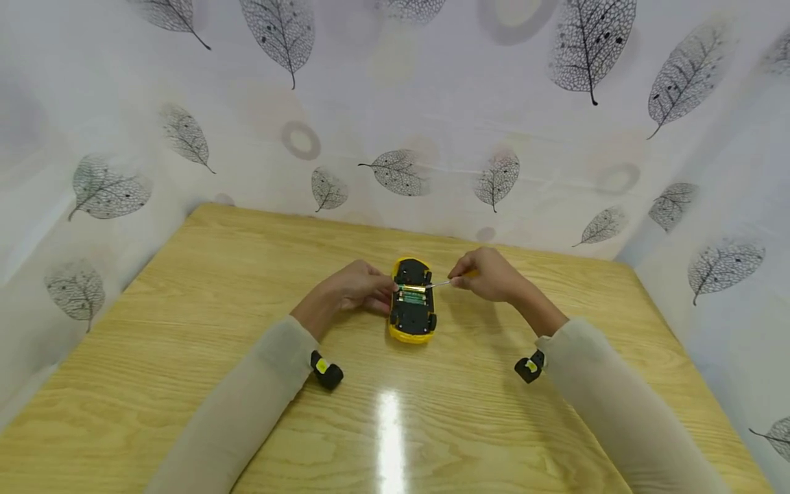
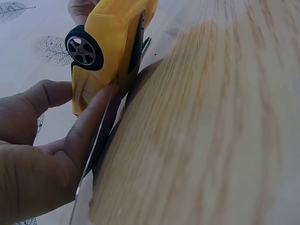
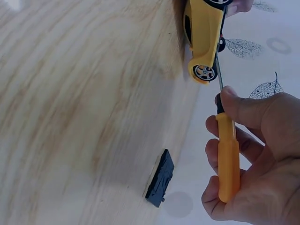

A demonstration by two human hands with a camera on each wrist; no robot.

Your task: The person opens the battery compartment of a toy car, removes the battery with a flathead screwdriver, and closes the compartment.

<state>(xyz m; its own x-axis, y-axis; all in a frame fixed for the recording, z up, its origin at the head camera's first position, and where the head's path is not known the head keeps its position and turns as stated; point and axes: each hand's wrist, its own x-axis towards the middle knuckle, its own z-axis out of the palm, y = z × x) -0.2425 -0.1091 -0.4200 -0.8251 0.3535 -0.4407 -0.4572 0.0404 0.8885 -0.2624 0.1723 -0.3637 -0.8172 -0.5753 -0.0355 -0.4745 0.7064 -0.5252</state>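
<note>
A yellow toy car [image 1: 411,337] lies upside down on the table, its black underside facing up. Green-and-gold batteries [image 1: 413,298] sit in the uncovered compartment at its middle. My left hand [image 1: 361,288] holds the car by its left side, thumb and fingers on the body, as the left wrist view also shows. A screwdriver with an orange handle [image 3: 229,159] is gripped in my right hand [image 1: 490,274]. Its metal shaft [image 1: 439,283] reaches to the right edge of the battery compartment. Exactly what the tip touches is too small to tell.
A small black cover [image 3: 160,180] lies on the wooden table [image 1: 278,425], near the right hand in the right wrist view. Leaf-patterned cloth [image 1: 395,103] stands behind the table and along both sides. Each wrist carries a small black camera [image 1: 327,372].
</note>
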